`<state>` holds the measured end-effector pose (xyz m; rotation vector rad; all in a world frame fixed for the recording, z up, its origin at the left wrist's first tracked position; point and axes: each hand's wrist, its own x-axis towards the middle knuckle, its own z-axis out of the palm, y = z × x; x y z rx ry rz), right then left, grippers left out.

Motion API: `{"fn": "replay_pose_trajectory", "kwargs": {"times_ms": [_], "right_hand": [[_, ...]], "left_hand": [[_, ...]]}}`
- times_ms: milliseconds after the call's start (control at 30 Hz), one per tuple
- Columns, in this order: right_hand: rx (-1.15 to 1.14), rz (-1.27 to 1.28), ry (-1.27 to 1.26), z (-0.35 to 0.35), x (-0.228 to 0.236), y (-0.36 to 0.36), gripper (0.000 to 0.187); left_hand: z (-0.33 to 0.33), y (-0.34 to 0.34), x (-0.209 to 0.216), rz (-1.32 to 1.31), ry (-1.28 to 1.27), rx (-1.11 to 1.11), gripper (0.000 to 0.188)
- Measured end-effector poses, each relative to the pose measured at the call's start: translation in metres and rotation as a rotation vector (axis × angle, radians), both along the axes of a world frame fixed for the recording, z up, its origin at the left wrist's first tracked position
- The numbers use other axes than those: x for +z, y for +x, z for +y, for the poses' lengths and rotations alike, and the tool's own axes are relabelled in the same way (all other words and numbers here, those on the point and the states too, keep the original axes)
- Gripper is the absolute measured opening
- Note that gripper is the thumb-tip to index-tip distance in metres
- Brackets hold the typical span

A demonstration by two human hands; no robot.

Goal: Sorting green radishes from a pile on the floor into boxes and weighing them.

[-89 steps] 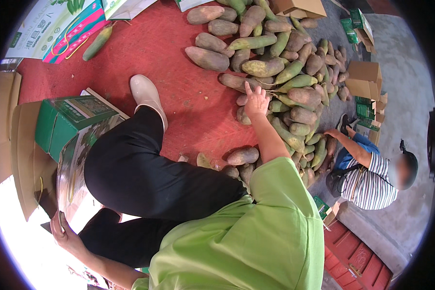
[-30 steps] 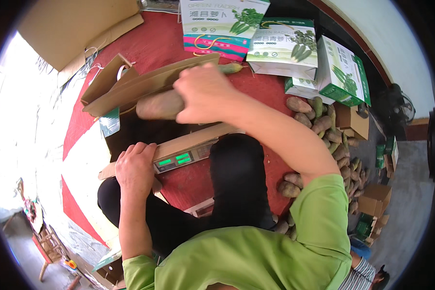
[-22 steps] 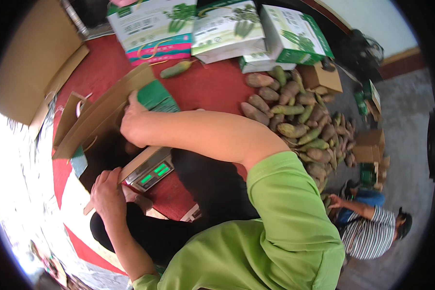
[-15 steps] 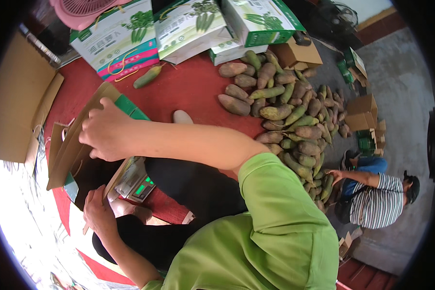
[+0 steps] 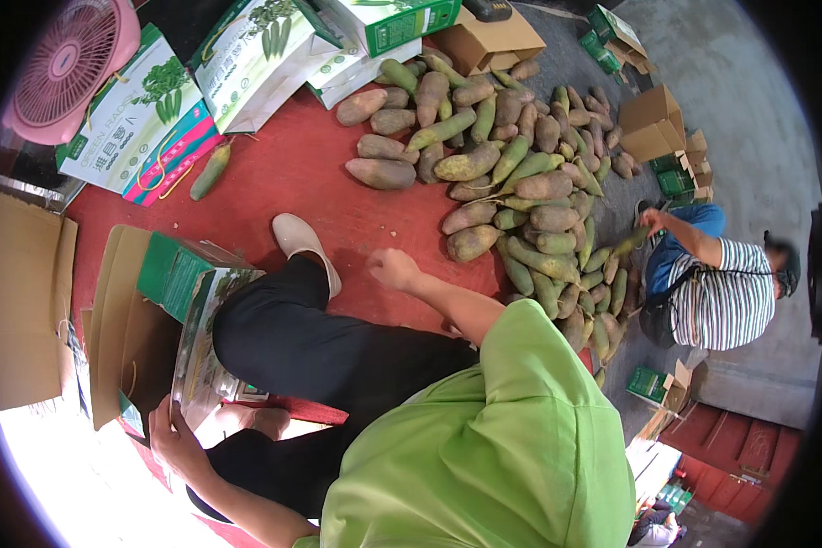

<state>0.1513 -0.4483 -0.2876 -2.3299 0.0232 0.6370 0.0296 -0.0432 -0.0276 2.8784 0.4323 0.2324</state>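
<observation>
An open cardboard box [image 5: 196, 274], printed green and white outside, stands tilted by my knees with its brown flaps spread. My left hand [image 5: 178, 445] grips the lower edge of this box, thumb on one side and fingers on the other. My right hand [image 5: 395, 269] is over the red floor, away from the box, its fingers curled in with nothing visible in them. To the right of it lies a big heap of long radishes [image 5: 543, 187], some green, some brownish and soil-covered. A weighing scale [image 5: 251, 393] is mostly hidden behind the box and my leg.
Printed gift boxes [image 5: 256, 64] and a pink fan [image 5: 68, 64] line the far left. One green radish [image 5: 212, 172] lies alone near them. A large brown carton [image 5: 23, 301] stands at left. Across the heap, a co-worker in a striped shirt [image 5: 726, 292] crouches, holding a radish.
My right hand has let go of the box flap and swung right, over the floor. My left hand stays on the box. The view has shifted, and the co-worker has lifted a radish.
</observation>
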Motion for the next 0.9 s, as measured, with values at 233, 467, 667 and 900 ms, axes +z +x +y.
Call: {"fn": "replay_pose_trajectory", "kwargs": {"times_ms": [233,467,667,900], "right_hand": [[0.141,0.354,-0.328,-0.048,-0.035,-0.041,0.024],[-0.238,0.217,-0.365,-0.097,-0.048,-0.038,0.025],[-0.331,0.123,-0.277,-0.133,-0.031,-0.052,0.024],[-1.31,-0.117,-0.072,-0.229,-0.061,-0.095,0.039]], "left_hand": [[0.0,0.002,-0.003,-0.044,0.055,-0.025,0.014],[0.004,-0.001,-0.007,-0.003,0.056,0.03,0.02],[0.012,-0.004,-0.011,-0.011,0.09,0.037,0.016],[0.009,0.001,-0.011,0.003,0.112,0.049,0.018]]}}
